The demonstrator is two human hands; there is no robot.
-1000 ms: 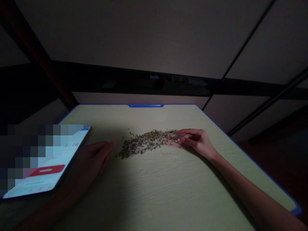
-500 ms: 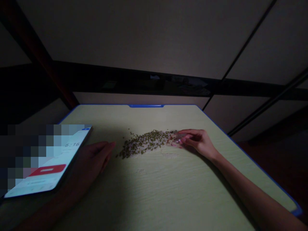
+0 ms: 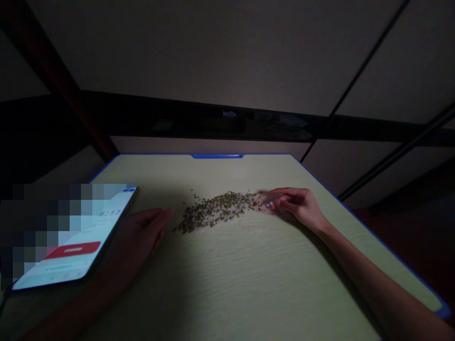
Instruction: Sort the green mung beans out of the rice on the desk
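A long heap of small green beans mixed with white grains (image 3: 220,208) lies across the middle of the table. My right hand (image 3: 300,204) is at the heap's right end, thumb and fingers pinched on a small clear plastic bag (image 3: 268,203) with pink and red marks. The bag lies low over the tabletop, close to the beans; part of it is hidden by my fingers. My left hand (image 3: 147,229) rests in shadow left of the heap, apart from it, fingers drawn together. I see nothing in it.
A lit tablet or phone (image 3: 76,255) showing a timer and a red button stands tilted at the left, beside my left forearm. The pale wood-grain table (image 3: 256,284) has a blue rim (image 3: 217,156). Dark cabinet panels (image 3: 213,57) rise behind it.
My right hand has shifted slightly to the right with the plastic bag. The screen's timer has gone from 6:16 to 6:17. My left hand has stayed put.
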